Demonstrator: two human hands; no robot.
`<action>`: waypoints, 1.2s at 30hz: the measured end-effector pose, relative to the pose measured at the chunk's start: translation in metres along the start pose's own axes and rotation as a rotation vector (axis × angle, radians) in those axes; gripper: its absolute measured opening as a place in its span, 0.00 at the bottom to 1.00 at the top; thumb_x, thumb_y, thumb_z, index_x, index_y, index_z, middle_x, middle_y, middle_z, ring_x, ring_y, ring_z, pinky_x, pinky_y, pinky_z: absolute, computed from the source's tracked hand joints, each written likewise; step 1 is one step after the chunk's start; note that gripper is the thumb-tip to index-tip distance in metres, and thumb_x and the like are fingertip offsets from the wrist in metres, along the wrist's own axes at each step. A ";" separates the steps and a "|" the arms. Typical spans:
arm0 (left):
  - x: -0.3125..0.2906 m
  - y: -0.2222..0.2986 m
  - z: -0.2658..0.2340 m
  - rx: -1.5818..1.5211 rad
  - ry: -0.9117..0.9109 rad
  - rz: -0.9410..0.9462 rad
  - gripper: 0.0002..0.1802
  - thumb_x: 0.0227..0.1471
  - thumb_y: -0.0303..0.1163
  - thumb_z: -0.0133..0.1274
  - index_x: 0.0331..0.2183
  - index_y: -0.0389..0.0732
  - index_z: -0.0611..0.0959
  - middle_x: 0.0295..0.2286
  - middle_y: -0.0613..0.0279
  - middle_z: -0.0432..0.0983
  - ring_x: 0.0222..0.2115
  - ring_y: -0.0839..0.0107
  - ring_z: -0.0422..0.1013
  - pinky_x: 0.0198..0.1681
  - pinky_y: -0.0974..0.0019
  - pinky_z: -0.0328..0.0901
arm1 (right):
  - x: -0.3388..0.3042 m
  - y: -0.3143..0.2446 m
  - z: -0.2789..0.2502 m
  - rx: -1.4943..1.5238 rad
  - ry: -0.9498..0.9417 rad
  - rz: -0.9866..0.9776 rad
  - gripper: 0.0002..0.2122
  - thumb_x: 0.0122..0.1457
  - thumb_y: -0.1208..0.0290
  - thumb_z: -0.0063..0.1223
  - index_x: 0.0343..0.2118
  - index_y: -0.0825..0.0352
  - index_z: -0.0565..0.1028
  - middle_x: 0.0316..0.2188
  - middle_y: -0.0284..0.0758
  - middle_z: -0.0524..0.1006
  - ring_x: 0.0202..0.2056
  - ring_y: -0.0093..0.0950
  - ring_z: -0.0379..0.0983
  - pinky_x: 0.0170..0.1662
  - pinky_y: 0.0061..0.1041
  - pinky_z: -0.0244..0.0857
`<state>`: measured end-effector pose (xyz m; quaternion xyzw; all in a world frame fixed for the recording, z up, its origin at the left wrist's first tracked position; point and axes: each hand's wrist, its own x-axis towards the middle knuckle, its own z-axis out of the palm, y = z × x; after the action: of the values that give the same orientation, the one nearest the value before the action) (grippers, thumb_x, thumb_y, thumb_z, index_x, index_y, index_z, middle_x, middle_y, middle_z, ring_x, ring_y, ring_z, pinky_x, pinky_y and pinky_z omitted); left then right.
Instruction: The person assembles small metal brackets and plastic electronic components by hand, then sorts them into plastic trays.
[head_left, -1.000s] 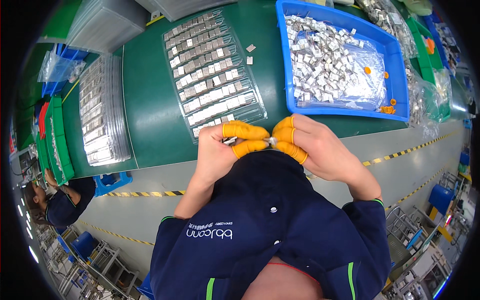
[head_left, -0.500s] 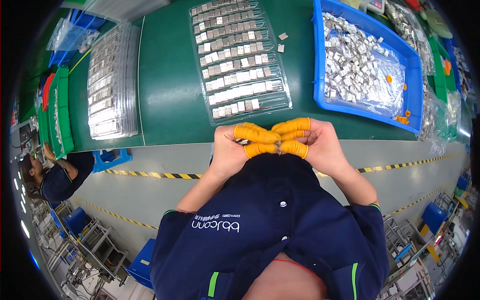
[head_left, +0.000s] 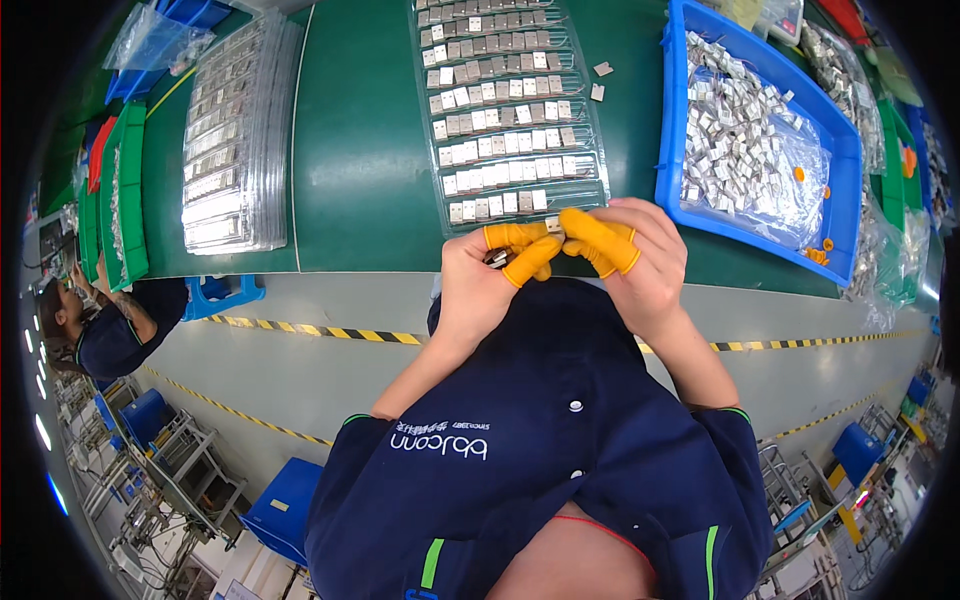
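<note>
Yellow finger cots cover the fingertips of both my hands, which meet at the table's front edge. A small silver USB plug (head_left: pixel 553 226) shows between the fingertips. My left hand (head_left: pixel 482 282) is closed, its fingertips pinched at the plug; a dark shiny bit (head_left: pixel 498 258) also shows among its fingers. From the other side my right hand (head_left: pixel 645 268) pinches the same plug with thumb and fingers. Just beyond them lies a clear plastic tray (head_left: pixel 603 190) with rows of silver USB plugs (head_left: pixel 500 118); its nearest row is partly filled.
Two loose plugs (head_left: pixel 597 92) lie right of the tray. A blue bin (head_left: pixel 672 120) holds a heap of plugs and several orange finger cots. At left stands a stack of filled trays (head_left: pixel 235 150) beside green bins (head_left: pixel 128 200). A co-worker (head_left: pixel 115 325) is at far left.
My hands have shifted up toward the tray's near row, and the silver plug now shows between the fingertips. My right hand has turned. The tray and bin appear further right in view.
</note>
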<state>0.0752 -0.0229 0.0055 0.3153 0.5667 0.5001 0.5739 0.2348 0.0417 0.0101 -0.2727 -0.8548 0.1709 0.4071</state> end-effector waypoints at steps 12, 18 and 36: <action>0.004 -0.001 -0.007 -0.094 0.067 -0.021 0.07 0.45 0.24 0.57 0.30 0.31 0.80 0.22 0.64 0.75 0.22 0.81 0.68 0.27 0.78 0.63 | -0.001 -0.006 0.013 0.078 0.021 0.279 0.14 0.38 0.82 0.60 0.32 0.67 0.77 0.34 0.36 0.74 0.36 0.35 0.70 0.36 0.27 0.66; 0.006 -0.016 -0.014 -0.201 0.032 -0.027 0.10 0.52 0.28 0.50 0.32 0.30 0.79 0.20 0.65 0.73 0.16 0.84 0.61 0.18 0.80 0.52 | -0.007 0.001 0.017 0.116 0.007 0.340 0.13 0.38 0.83 0.58 0.31 0.68 0.76 0.37 0.37 0.71 0.39 0.35 0.68 0.36 0.28 0.66; 0.003 -0.001 0.003 -0.304 -0.093 -0.043 0.33 0.59 0.55 0.22 0.50 0.40 0.67 0.20 0.65 0.70 0.14 0.85 0.53 0.16 0.81 0.47 | 0.008 -0.014 0.017 0.152 -0.085 0.206 0.14 0.35 0.75 0.62 0.31 0.66 0.76 0.34 0.35 0.73 0.38 0.37 0.68 0.39 0.32 0.65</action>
<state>0.0775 -0.0195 0.0042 0.2356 0.4638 0.5525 0.6513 0.2125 0.0338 0.0114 -0.3200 -0.8233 0.2876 0.3702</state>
